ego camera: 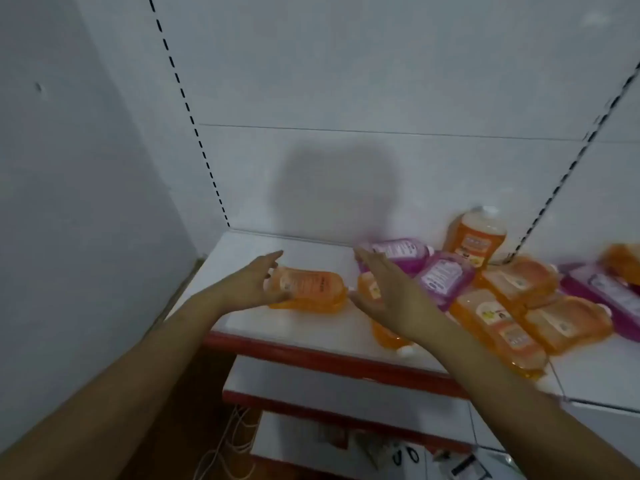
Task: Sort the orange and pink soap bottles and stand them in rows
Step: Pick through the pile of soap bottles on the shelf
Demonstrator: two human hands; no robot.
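Note:
On the white shelf [311, 327] an orange soap bottle [306, 287] lies on its side, and my left hand [251, 284] grips its left end. My right hand [388, 292] hovers open just right of it, fingers spread, over another orange bottle [386, 332] that it partly hides. Behind that hand lie two pink bottles [401, 252] [445, 277]. One orange bottle [476, 237] stands upright against the back wall. Several orange bottles [502, 327] and a pink one [609, 292] lie in a heap at the right.
The shelf has a red front edge [311, 353]. Lower shelves [346, 386] step out below it. A grey side wall [86, 202] closes the left. Slotted uprights [194, 123] run up the white back panel. Loose cords and small items lie near the floor.

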